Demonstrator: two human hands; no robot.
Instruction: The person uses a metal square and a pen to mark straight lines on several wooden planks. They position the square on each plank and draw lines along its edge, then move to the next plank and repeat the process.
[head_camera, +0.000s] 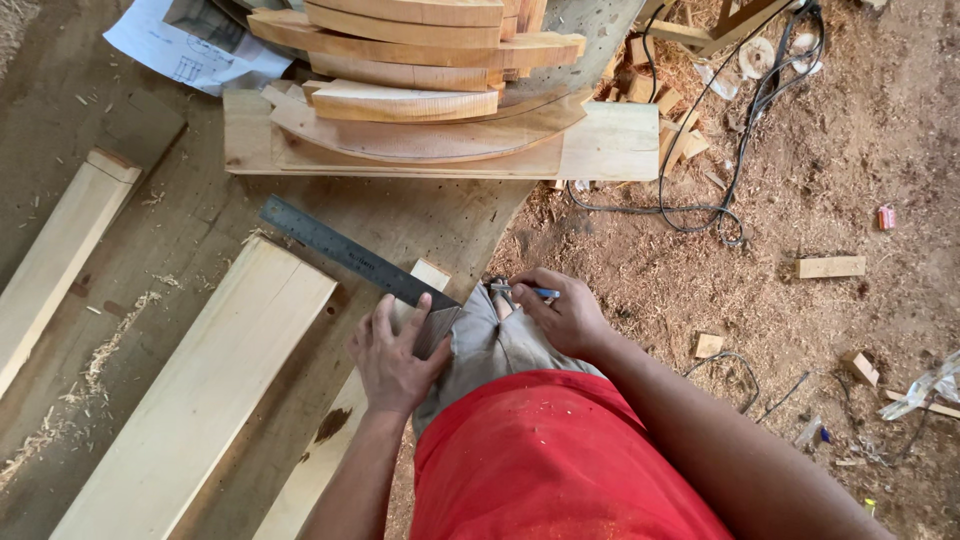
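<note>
My left hand (392, 352) presses flat on the stock of a metal try square (345, 254), whose steel blade runs up and left across a pale wooden plank (210, 380). A narrower plank (330, 450) lies beside it under my hand. My right hand (560, 312) is closed around a blue pen (540, 293) near the narrow plank's end and my raised knee in grey trousers (490, 350). I wear a red shirt.
A stack of curved wooden pieces (420, 80) rests on a board (600, 145) at the bench's far side. Another plank (60, 250) lies at the left, a paper sheet (190, 45) behind. The sawdust floor at the right holds black cables (720, 190) and wood offcuts (830, 267).
</note>
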